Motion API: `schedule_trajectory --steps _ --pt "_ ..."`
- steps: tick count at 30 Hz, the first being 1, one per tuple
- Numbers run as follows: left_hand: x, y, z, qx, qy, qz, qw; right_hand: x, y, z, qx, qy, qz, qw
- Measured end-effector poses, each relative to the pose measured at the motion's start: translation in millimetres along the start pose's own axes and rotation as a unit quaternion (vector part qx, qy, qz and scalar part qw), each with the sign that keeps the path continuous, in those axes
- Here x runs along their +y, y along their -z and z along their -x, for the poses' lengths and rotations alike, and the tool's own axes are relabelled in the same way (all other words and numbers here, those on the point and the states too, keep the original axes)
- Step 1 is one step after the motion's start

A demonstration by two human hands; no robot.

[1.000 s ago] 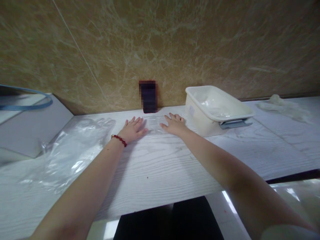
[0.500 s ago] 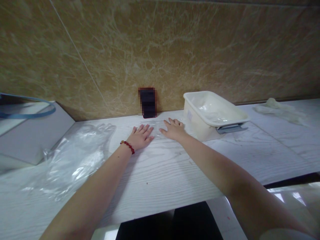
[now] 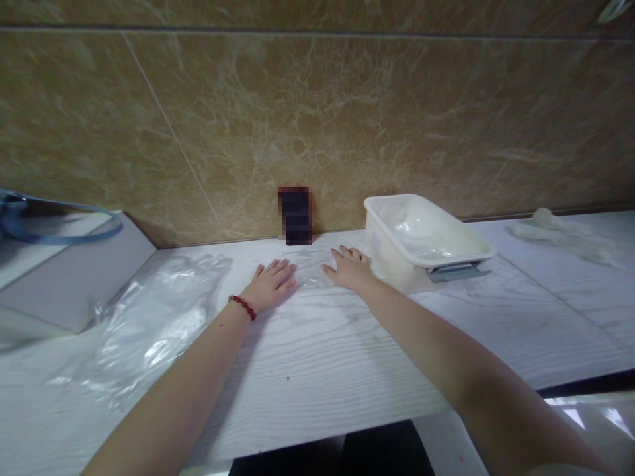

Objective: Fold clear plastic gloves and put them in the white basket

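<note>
Between my hands a thin clear plastic sheet or bag [image 3: 310, 270] lies flat on the white wood-grain table [image 3: 317, 357]. My left hand [image 3: 270, 284], below a red bead bracelet [image 3: 243, 306], rests palm down at its left side with fingers stretched out. At the sheet's right side my right hand [image 3: 348, 268] presses down, fingers spread. Neither hand grips anything. Just right of my right hand stands a cream plastic bin [image 3: 397, 254] with a grey handle [image 3: 456, 272] and clear plastic inside.
Crumpled clear plastic bags [image 3: 159, 317] lie at the left, beside a white box [image 3: 79, 277] with a blue strap [image 3: 74, 238] on top. A dark, pixelated object [image 3: 296, 217] leans on the marbled wall [image 3: 317, 119]. Pale gloves [image 3: 560, 231] lie at the far right.
My left hand has shifted slightly left, away from my right hand, which stays nearly in place. The view has tilted up a little.
</note>
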State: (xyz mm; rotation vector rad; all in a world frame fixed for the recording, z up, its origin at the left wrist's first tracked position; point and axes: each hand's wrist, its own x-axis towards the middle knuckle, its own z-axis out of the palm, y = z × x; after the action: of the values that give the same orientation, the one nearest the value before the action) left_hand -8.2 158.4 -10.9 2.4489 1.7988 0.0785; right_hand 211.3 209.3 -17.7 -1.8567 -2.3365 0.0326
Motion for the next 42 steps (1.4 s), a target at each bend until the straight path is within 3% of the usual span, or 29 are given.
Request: schedule_trajectory --steps 9,16,25,30,42 --pt "-9 -7.7 -3 0.057 0.001 0.019 0.998 -1 7 3 -0.010 -0.006 -0.016 1.000" --pt "-8 -3.1 -7 0.147 0.042 0.035 0.988 0 7 1 -0.004 -0.010 -0.025 1.000" --pt "5 39.6 -34 0.075 0.157 -0.114 0.978 0 7 3 0.011 -0.007 -0.037 0.999" --pt "15 58.1 -57 0.091 0.163 -0.159 0.969 1 3 1 0.018 -0.006 -0.046 0.999" --pt "18 59.2 -78 0.085 0.170 -0.170 0.967 2 1 0 0.030 -0.008 -0.053 0.998"
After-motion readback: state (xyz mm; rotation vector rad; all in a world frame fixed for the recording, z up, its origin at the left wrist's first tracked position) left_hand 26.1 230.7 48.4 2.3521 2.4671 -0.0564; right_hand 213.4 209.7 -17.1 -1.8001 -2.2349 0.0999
